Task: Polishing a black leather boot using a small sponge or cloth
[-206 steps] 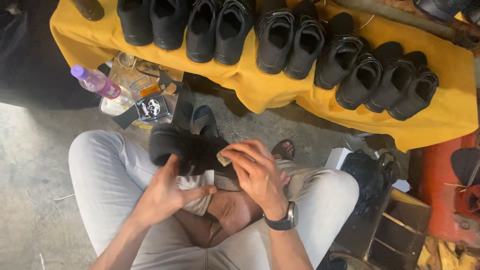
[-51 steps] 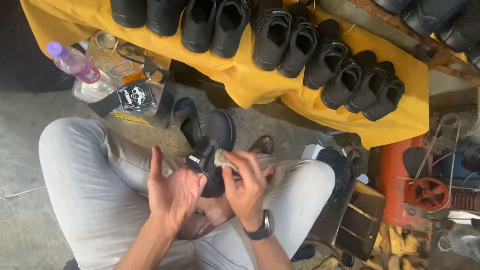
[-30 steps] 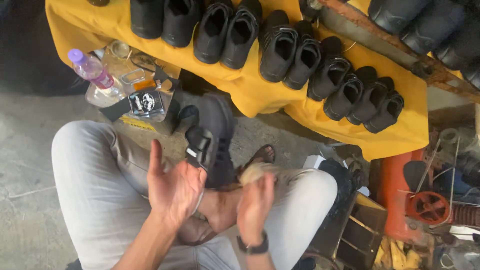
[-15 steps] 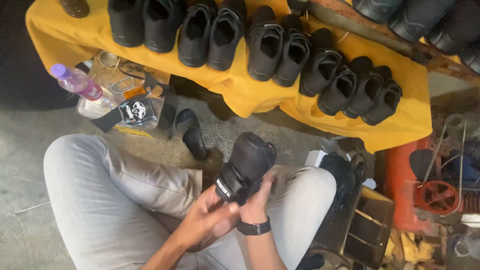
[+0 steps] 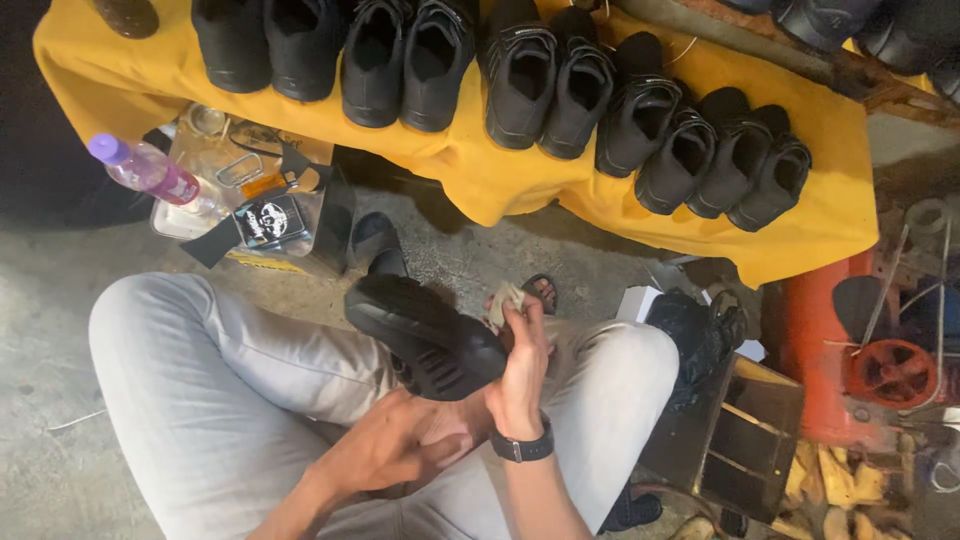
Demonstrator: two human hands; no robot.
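A: Where was the black shoe (image 5: 425,335) at that moment?

B: It was in the middle of the frame, above the person's lap, lying on its side with the ribbed sole turned to the camera. The left hand (image 5: 395,455) was under its lower end, in the lower middle of the frame, fingers curled loosely. I could not tell whether this grip really closed on the shoe or only supported it.

A: And the right hand (image 5: 520,365)?

B: It stood upright at the right edge of the shoe, wrist with a dark watch (image 5: 520,447) low, fingers pointing up. The grip was closed on a small pale cloth (image 5: 503,300), pinched at the fingertips just beside the toe end.

A: What could go wrong from there?

B: In my judgement the shoe could slip, because the left hand supported only one end, and pressing from the right side could tip it to the concrete floor (image 5: 60,330). Also the cloth was held only by the fingertips, so a strong rub could pull it out.

A: Anything near that could be disturbed?

B: A second dark shoe (image 5: 380,245) lay on the floor just above the held one. The plastic bottle (image 5: 145,170) in the upper left and the row of black shoes (image 5: 520,85) on the yellow cloth (image 5: 500,185) were well apart.
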